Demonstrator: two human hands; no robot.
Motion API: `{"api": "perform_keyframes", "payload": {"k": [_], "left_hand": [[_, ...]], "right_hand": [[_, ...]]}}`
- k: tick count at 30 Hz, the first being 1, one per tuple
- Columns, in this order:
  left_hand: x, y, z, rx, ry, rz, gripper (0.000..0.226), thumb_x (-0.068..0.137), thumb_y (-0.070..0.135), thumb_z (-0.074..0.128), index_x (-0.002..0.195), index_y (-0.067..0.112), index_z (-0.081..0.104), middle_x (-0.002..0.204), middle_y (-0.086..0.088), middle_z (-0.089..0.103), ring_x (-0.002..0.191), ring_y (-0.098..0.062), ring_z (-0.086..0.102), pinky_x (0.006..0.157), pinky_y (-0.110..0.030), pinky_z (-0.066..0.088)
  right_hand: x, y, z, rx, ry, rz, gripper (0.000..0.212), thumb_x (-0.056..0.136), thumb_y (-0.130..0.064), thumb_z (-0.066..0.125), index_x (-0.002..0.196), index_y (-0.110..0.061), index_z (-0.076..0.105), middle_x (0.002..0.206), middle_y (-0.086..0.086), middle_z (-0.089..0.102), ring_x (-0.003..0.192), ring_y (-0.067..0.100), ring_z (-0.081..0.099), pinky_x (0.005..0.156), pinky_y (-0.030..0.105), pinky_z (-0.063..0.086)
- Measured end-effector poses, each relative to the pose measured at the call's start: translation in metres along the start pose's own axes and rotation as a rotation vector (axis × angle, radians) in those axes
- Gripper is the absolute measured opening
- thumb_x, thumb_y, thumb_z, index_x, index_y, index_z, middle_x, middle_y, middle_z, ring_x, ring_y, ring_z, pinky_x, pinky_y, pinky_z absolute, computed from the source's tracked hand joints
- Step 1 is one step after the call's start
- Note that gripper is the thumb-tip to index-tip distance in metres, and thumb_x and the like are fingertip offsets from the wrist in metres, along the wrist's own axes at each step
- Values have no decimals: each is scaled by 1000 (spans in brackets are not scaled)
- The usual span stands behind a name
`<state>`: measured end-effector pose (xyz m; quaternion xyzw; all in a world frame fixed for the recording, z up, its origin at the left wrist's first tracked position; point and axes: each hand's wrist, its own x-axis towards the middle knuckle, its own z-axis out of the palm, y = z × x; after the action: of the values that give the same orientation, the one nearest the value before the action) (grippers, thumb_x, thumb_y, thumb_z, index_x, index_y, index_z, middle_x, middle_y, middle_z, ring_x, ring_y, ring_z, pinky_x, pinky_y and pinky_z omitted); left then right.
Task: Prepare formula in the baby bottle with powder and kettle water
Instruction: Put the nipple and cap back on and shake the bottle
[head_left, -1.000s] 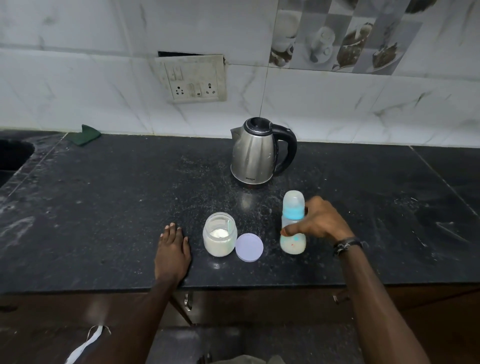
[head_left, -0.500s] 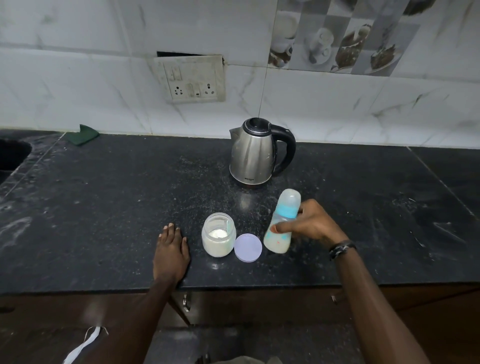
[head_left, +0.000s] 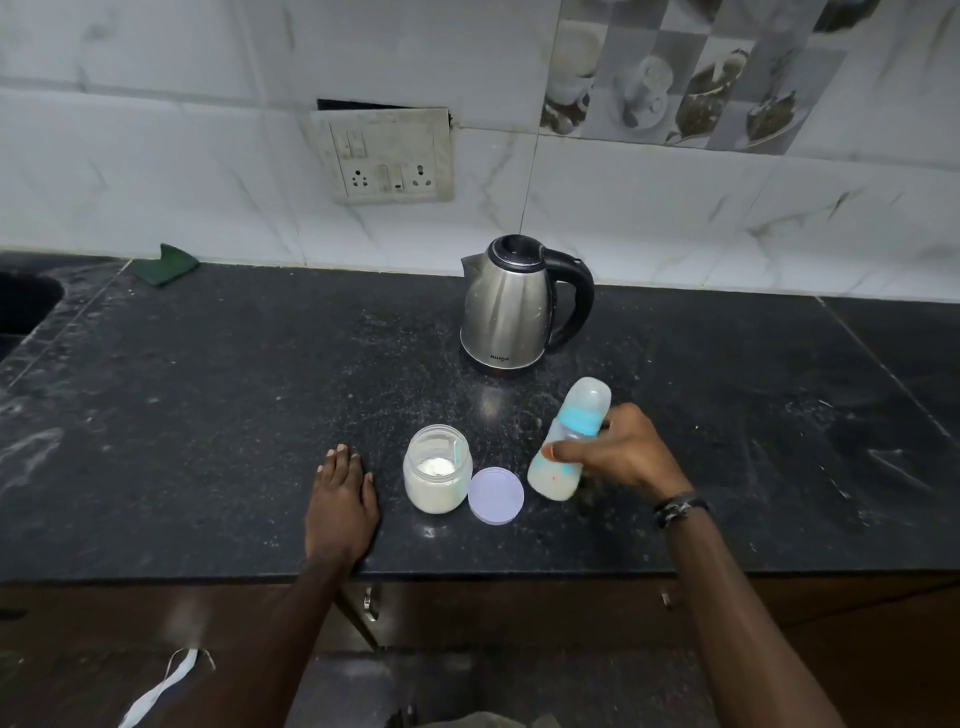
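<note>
My right hand grips the capped baby bottle, which has a blue collar and milky liquid in its base. The bottle is tilted, its cap leaning to the right and away, just above the black counter. To its left an open jar of white powder stands with a scoop inside, and its lilac lid lies flat beside it. My left hand rests flat on the counter near the front edge. A steel kettle with a black handle stands behind.
A green cloth lies at the back left by the tiled wall. A sink opens at the far left. A socket plate hangs on the wall above the counter. Cupboard fronts run below the counter edge.
The bottle stood upright a second ago; my right hand has since tilted it, its base swinging left toward the lid. My left hand has stayed put.
</note>
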<state>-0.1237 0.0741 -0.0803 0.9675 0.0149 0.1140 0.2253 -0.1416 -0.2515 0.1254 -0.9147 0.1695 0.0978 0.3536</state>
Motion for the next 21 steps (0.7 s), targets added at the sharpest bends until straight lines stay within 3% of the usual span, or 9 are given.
{"api": "perform_keyframes", "payload": {"k": [3, 6, 7, 11, 14, 17, 19, 21], "left_hand": [[-2, -1, 2, 6, -10, -6, 48, 96, 22, 41, 126, -9, 61, 140, -30, 53, 133, -44, 49, 113, -54, 38], [0, -1, 0, -4, 3, 4, 48, 96, 22, 41, 126, -10, 61, 139, -30, 53, 133, -44, 48, 113, -53, 37], [0, 0, 0, -3, -3, 4, 48, 96, 22, 41, 126, -10, 61, 139, -30, 53, 133, -44, 48, 113, -53, 37], [-1, -1, 1, 8, -7, -2, 50, 96, 24, 39, 126, -10, 60, 140, -30, 53, 133, -45, 48, 113, -53, 37], [1, -1, 1, 5, -8, 3, 51, 96, 25, 38, 127, -10, 60, 140, -30, 53, 133, -44, 48, 114, -53, 37], [-1, -1, 3, 13, -16, -7, 49, 96, 23, 40, 127, -9, 60, 140, -30, 52, 133, -44, 48, 114, -53, 37], [-1, -2, 2, 3, -5, -4, 49, 95, 23, 41, 127, -9, 60, 141, -30, 52, 134, -44, 48, 114, -53, 36], [1, -1, 1, -4, -5, -1, 49, 95, 23, 41, 127, -9, 60, 142, -29, 51, 135, -44, 47, 115, -53, 35]], "right_hand": [[0, -2, -1, -158, 89, 65, 72, 51, -48, 92, 106, -12, 62, 99, 0, 63, 94, 25, 67, 78, 38, 56], [1, -1, 2, -55, -30, 3, 56, 52, -40, 93, 96, -15, 69, 97, 1, 73, 86, 16, 70, 77, 39, 60], [0, -1, 1, -13, -6, 0, 51, 55, -37, 93, 95, -15, 71, 98, 2, 74, 86, 15, 71, 77, 39, 61], [1, -1, 0, -142, 84, 50, 66, 51, -48, 92, 102, -14, 65, 100, 1, 68, 91, 23, 67, 76, 36, 56], [-1, 1, 2, -3, 40, -17, 48, 56, -36, 94, 94, -17, 70, 101, 2, 74, 89, 17, 70, 81, 41, 59], [3, 2, 0, -127, 140, 28, 64, 54, -46, 91, 102, -13, 65, 100, 1, 67, 95, 26, 67, 80, 38, 55], [-1, 0, 1, -148, 47, 42, 69, 49, -49, 91, 101, -14, 64, 99, -2, 65, 93, 23, 67, 79, 38, 56], [-1, 2, 3, -53, -5, -19, 50, 53, -39, 93, 91, -19, 69, 101, 1, 73, 87, 14, 69, 78, 36, 59]]}}
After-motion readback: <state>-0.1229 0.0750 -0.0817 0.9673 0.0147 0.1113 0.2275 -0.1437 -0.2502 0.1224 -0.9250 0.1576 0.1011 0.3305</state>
